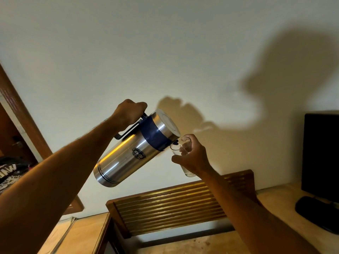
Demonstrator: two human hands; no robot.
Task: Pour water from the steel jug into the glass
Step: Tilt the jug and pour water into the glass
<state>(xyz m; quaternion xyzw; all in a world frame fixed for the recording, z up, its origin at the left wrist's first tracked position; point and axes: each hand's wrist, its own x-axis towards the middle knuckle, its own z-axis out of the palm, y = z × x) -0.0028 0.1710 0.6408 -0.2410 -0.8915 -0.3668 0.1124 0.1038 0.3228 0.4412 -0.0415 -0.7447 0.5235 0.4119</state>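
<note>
The steel jug (128, 154) has a blue collar, a steel lid and a dark handle. My left hand (129, 114) grips that handle and holds the jug up in the air, tilted with its top toward the right. Its small blue spout rests at the rim of a clear glass (180, 149). My right hand (192, 156) is wrapped around the glass, which leans toward the jug. A little water shows at the bottom of the glass. Both are held well above the table.
A slatted wooden rack (174, 206) leans against the pale wall below my hands. A black monitor (321, 158) on its stand sits on the beige table (275, 200) at the right. A wooden door frame (23, 114) and a printed bag (11, 173) are at the left.
</note>
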